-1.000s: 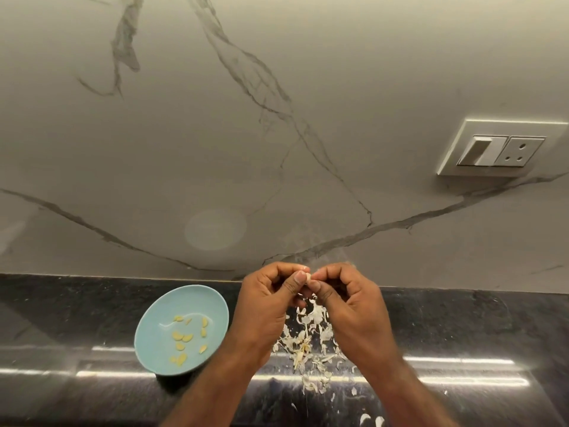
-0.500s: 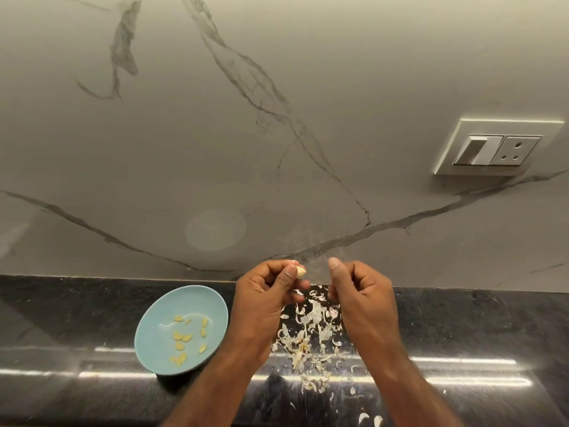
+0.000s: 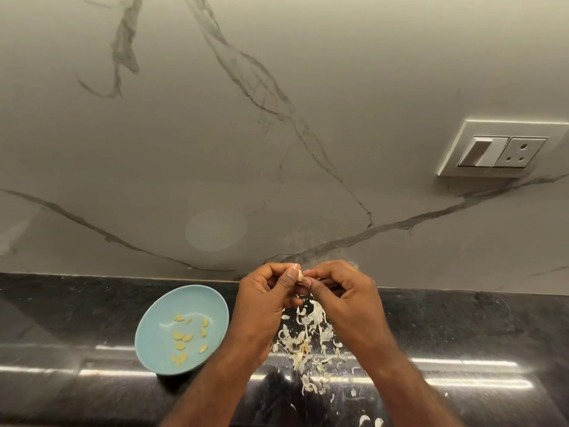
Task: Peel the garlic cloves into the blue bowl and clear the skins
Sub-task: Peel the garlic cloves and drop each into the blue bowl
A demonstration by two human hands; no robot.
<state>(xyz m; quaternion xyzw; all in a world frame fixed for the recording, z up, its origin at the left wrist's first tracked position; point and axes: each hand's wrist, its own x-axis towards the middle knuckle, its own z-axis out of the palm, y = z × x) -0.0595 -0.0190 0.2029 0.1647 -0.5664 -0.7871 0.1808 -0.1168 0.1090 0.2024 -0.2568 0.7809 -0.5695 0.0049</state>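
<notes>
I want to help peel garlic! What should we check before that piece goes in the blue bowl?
1. Firm hold: the left hand and right hand both pinch the garlic clove. Ok.
2. Fully peeled: fingers hide most of the clove. Cannot tell.
3. Landing spot: the blue bowl stands upright just left of the hands, with room inside. Ok.
4. Clean bowl: a pale streak beside the peeled cloves may be skin or glare. Cannot tell.
5. Tidiness: skins lie piled on the counter below the hands. Not ok.

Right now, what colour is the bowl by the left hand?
Light blue bowl, clearest in the head view.
</notes>
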